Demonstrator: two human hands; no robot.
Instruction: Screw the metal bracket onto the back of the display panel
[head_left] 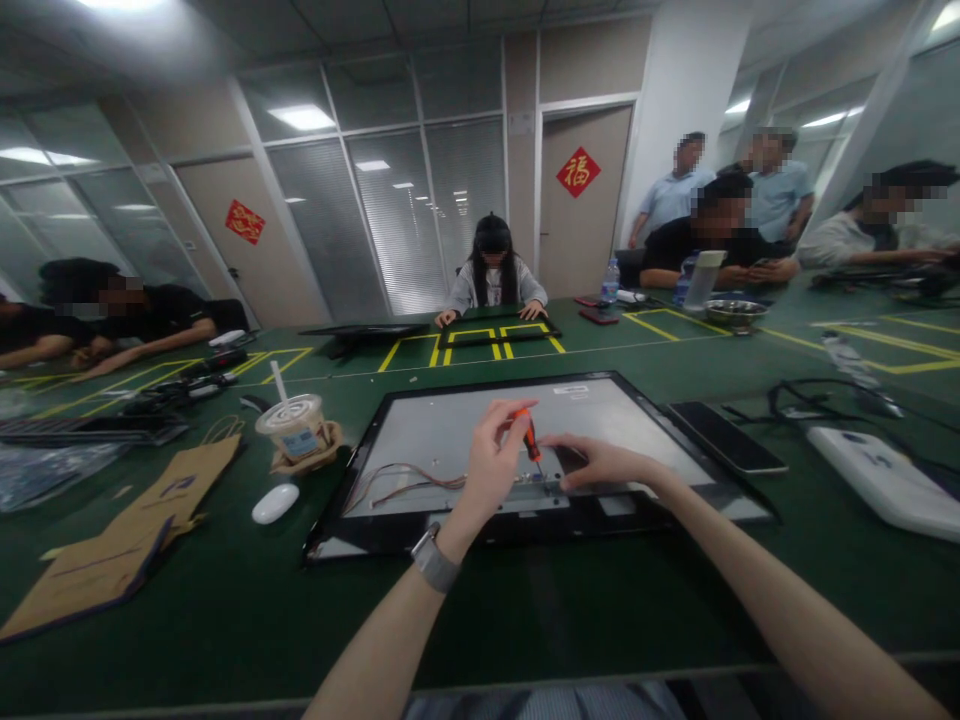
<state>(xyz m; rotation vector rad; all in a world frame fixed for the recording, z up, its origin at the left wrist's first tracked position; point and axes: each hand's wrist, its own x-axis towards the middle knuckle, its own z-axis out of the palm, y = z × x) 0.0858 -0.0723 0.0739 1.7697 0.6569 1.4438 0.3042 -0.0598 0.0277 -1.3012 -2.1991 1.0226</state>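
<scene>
My left hand (495,455) is closed around the orange-and-black handle of a screwdriver (532,437), its shaft pointing down. The tip meets a small board (536,478) along the near part of an opened display panel (450,425), which lies back-up with a grey metal sheet and black frame. To the right, my right hand (604,462) rests by that board, thumb and index finger apart, thumb low at the board's edge. Whether it pinches a small part there is hard to make out. Thin brown and white wires (405,480) run left from the board.
Left of the panel are a lidded drink cup (294,425), a white mouse (275,503) and a flattened paper bag (135,520). On the right lie a black phone (727,437), a white device (889,480) and black cables (817,405). A person opposite handles a dark frame (499,340).
</scene>
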